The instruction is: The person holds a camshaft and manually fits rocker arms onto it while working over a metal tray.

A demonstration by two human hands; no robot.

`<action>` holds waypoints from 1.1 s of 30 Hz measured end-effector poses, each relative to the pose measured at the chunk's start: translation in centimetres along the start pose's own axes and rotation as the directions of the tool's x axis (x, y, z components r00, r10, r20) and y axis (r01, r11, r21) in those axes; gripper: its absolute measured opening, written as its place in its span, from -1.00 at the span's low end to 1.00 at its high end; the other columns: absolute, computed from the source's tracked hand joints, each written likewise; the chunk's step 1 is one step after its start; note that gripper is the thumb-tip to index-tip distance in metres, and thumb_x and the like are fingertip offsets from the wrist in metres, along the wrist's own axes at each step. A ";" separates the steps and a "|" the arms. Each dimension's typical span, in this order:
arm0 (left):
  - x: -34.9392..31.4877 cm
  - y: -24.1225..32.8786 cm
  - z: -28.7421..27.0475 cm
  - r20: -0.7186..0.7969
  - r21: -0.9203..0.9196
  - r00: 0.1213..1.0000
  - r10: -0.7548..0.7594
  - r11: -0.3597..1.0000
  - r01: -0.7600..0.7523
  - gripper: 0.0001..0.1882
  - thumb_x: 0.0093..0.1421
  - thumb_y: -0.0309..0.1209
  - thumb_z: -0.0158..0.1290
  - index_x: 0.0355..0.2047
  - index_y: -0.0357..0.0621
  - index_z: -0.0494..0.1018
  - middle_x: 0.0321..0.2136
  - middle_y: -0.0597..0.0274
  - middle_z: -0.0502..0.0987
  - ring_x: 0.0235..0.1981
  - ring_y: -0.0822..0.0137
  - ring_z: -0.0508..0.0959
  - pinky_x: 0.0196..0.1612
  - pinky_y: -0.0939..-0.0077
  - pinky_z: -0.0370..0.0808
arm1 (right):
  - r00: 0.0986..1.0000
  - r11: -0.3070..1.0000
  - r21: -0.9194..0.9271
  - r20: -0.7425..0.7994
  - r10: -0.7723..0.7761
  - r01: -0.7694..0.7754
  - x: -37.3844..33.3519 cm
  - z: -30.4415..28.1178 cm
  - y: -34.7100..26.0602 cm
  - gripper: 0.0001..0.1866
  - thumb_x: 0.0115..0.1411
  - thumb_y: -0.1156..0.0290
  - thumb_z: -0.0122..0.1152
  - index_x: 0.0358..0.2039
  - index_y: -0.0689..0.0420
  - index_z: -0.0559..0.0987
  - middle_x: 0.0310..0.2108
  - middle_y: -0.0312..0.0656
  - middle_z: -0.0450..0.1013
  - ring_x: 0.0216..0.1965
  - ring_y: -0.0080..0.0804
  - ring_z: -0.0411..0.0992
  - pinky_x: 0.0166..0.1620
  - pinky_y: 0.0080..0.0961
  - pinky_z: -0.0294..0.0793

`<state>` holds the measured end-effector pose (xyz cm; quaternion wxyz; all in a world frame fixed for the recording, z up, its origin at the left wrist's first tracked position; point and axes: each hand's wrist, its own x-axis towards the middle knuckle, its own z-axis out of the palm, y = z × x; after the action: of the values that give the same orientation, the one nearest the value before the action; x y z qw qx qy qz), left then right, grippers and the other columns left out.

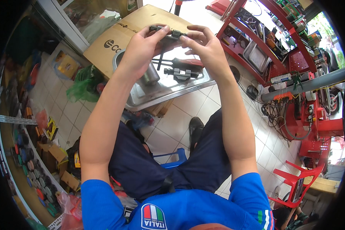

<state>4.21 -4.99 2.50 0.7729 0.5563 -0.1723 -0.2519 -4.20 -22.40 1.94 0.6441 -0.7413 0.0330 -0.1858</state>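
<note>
Over the tray, a dark metal part [174,35] with blocky ends is held up between my two hands. My left hand [142,48] pinches its left end, thumb on top. At the other end my right hand [204,46] grips it with thumb and fingertips, the fingers curved behind. Below them, a similar dark metal part [182,74] lies in the shiny metal tray [142,102]. A screwdriver with a red and black handle [189,63] rests just behind that part. A silver cylinder [151,78] lies at the tray's left, partly hidden by my left wrist.
Under the tray is a large cardboard box [103,40]. A red tool rack [258,48] with tools and trays stands at the right. Tangled cables [276,119] lie on the tiled floor near a red plastic chair [299,182]. Green netting [84,84] is at the left.
</note>
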 end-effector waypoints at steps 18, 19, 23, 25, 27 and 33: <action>-0.7 -0.1 0.8 0.068 0.013 0.997 -0.020 1.000 0.020 -0.65 0.41 -0.28 0.09 0.08 -0.23 0.46 -0.12 0.20 0.58 -0.18 0.32 0.65 -0.02 0.41 0.62 | 0.978 0.977 0.084 0.096 0.186 -0.194 -0.5 0.2 0.1 -0.44 0.17 -0.01 0.45 -0.06 0.24 0.63 -0.22 -0.24 0.57 -0.26 -0.54 0.52 -0.24 -0.55 0.57; -0.9 0.0 0.8 0.069 0.024 0.997 -0.021 1.000 0.019 -0.65 0.41 -0.27 0.09 0.09 -0.22 0.46 -0.11 0.20 0.58 -0.19 0.31 0.65 -0.02 0.40 0.63 | 0.982 0.982 0.073 0.089 0.165 -0.172 -0.5 0.3 0.4 -0.46 0.18 0.00 0.45 -0.07 0.23 0.64 -0.24 -0.26 0.57 -0.27 -0.56 0.52 -0.25 -0.56 0.57; -0.5 1.3 0.8 0.096 -0.002 0.992 -0.087 0.996 0.088 -0.61 0.41 -0.25 0.08 0.14 -0.20 0.45 -0.10 0.20 0.57 -0.17 0.29 0.65 -0.01 0.41 0.60 | 0.989 0.987 0.065 0.030 0.148 -0.149 -0.4 0.7 0.0 -0.50 0.19 0.03 0.45 -0.11 0.22 0.65 -0.31 -0.28 0.59 -0.29 -0.58 0.52 -0.31 -0.57 0.57; -1.1 2.6 1.3 0.010 0.125 0.994 -0.109 0.986 0.107 -0.59 0.41 -0.23 0.09 0.16 -0.19 0.45 -0.09 0.20 0.57 -0.16 0.30 0.64 0.00 0.43 0.58 | 0.989 0.988 0.037 -0.004 0.148 -0.147 -0.6 0.8 0.2 -0.50 0.20 0.03 0.43 -0.10 0.24 0.65 -0.31 -0.26 0.61 -0.28 -0.58 0.53 -0.31 -0.56 0.58; -1.0 2.5 1.4 -0.043 0.235 0.999 -0.019 0.972 0.029 -0.58 0.41 -0.22 0.09 0.17 -0.19 0.45 -0.09 0.21 0.57 -0.15 0.32 0.64 -0.01 0.47 0.56 | 0.989 0.989 0.042 -0.010 0.146 -0.145 -0.4 0.4 0.2 -0.51 0.20 0.04 0.43 -0.10 0.24 0.65 -0.31 -0.25 0.61 -0.28 -0.58 0.53 -0.31 -0.57 0.59; 0.2 0.7 0.1 -0.034 0.354 0.969 0.244 0.910 -0.217 -0.58 0.40 -0.22 0.10 0.15 -0.20 0.46 -0.22 0.30 0.58 -0.22 0.47 0.58 -0.10 0.57 0.53 | 0.994 0.993 0.027 -0.002 0.114 -0.114 -0.4 0.1 0.3 -0.53 0.20 0.07 0.44 -0.11 0.24 0.65 -0.34 -0.28 0.60 -0.31 -0.61 0.51 -0.33 -0.60 0.60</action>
<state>4.45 -5.06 3.17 0.6929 0.6689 -0.2486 -0.1029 -4.52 -22.25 1.54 0.6636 -0.7291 0.0737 -0.1505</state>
